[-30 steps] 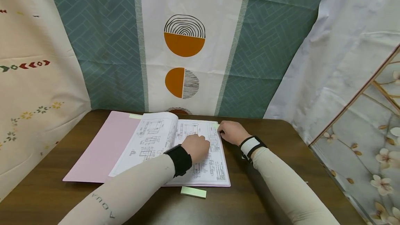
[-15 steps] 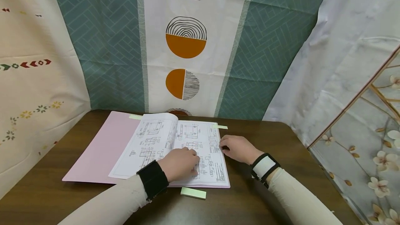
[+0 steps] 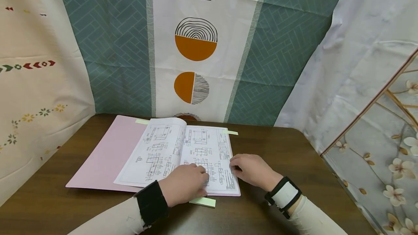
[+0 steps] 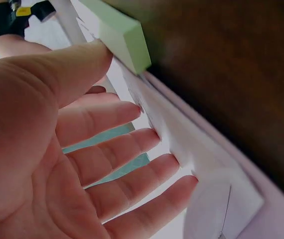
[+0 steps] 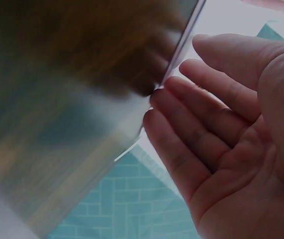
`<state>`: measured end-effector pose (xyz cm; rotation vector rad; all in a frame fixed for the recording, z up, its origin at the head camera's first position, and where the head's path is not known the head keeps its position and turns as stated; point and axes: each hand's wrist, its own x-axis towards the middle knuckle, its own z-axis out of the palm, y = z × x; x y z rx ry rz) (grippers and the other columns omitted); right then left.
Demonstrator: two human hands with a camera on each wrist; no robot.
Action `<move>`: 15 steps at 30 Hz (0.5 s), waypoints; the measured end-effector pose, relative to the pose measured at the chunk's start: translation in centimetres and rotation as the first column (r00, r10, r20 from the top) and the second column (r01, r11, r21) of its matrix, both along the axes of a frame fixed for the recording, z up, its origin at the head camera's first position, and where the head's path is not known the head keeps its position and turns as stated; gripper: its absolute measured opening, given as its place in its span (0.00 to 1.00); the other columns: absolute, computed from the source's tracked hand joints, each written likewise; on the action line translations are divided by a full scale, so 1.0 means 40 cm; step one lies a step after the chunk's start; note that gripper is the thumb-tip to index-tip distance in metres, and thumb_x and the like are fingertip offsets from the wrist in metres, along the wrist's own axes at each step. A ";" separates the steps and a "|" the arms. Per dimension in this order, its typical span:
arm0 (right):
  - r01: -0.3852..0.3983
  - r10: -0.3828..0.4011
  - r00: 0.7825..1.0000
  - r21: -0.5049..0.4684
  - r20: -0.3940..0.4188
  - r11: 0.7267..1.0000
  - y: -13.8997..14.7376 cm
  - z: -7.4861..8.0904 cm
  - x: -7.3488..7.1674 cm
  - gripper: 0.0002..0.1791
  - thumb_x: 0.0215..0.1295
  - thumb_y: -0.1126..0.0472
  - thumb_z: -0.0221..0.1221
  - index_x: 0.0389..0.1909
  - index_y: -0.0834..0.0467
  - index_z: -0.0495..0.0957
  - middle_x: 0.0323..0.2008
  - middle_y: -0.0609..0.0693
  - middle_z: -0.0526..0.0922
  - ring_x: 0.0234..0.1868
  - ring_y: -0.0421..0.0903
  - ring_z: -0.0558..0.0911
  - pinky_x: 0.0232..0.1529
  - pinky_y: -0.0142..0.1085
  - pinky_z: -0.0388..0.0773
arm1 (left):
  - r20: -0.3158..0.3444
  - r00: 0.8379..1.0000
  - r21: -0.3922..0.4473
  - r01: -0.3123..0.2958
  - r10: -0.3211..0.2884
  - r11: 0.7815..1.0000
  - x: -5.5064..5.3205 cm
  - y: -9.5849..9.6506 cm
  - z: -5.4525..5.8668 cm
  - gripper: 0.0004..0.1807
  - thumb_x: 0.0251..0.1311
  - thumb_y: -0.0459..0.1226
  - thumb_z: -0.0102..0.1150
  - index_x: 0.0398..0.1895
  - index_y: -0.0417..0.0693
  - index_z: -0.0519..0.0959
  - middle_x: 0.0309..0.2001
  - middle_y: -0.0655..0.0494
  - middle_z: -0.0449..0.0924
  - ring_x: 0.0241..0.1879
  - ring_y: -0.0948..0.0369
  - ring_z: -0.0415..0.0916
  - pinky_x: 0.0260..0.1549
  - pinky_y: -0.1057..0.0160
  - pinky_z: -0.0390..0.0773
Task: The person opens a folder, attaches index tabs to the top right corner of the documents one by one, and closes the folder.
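Pink folder [image 3: 101, 166], open on the brown table [image 3: 277, 144], showing line drawings [image 3: 153, 166]. The person's left grip [image 3: 185, 183] is slightly spread, fingertips [image 4: 148, 139] touching the right-hand page [image 3: 213, 153]; the right grip [image 3: 252, 169], fingers extended side by side, is at that page's outer edge (a green tab [image 3: 230, 132] juts out farther up). A pale green pad [image 3: 206, 202] lies near the left thumb [image 4: 89, 57].

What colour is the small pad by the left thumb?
Light green; the small pad shows best in the left wrist view.

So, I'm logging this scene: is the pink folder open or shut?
Open: the pink folder lies spread, with printed pages showing face up.
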<state>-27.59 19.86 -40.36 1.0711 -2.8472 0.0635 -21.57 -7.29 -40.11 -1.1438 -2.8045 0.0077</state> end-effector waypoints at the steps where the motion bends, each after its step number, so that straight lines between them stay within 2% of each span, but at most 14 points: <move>1: -0.009 0.008 1.000 -0.006 -0.007 1.000 -0.001 0.001 0.008 0.07 0.69 0.63 0.76 0.45 0.53 0.91 0.44 0.46 0.90 0.37 0.42 0.81 0.43 0.38 0.85 | -0.006 1.000 0.002 0.003 -0.003 1.000 0.004 0.000 0.000 0.17 0.65 0.52 0.79 0.47 0.53 0.89 0.42 0.60 0.86 0.38 0.60 0.80 0.40 0.60 0.82; 5: -0.032 0.030 0.999 -0.033 -0.039 0.999 -0.005 0.003 0.039 0.06 0.68 0.65 0.75 0.40 0.52 0.89 0.34 0.42 0.86 0.29 0.39 0.73 0.32 0.34 0.75 | -0.028 0.999 0.027 0.017 -0.016 0.999 0.009 0.000 -0.003 0.15 0.65 0.50 0.81 0.45 0.53 0.88 0.37 0.62 0.84 0.33 0.63 0.78 0.36 0.61 0.80; 10: -0.022 0.019 0.998 -0.041 -0.063 0.999 -0.006 0.002 0.068 0.05 0.68 0.64 0.76 0.39 0.51 0.90 0.33 0.41 0.87 0.28 0.37 0.72 0.32 0.33 0.75 | -0.034 0.999 0.066 0.038 -0.036 0.997 0.005 -0.004 -0.009 0.14 0.63 0.49 0.82 0.42 0.54 0.88 0.34 0.64 0.84 0.31 0.65 0.77 0.34 0.63 0.78; 15: 0.011 -0.014 0.999 -0.053 -0.040 0.999 -0.001 0.003 0.084 0.05 0.68 0.63 0.76 0.37 0.50 0.89 0.28 0.38 0.82 0.27 0.37 0.71 0.31 0.33 0.73 | -0.014 0.999 0.096 0.044 -0.043 0.994 -0.003 -0.011 -0.010 0.13 0.62 0.48 0.83 0.41 0.54 0.89 0.32 0.65 0.84 0.28 0.66 0.74 0.32 0.64 0.77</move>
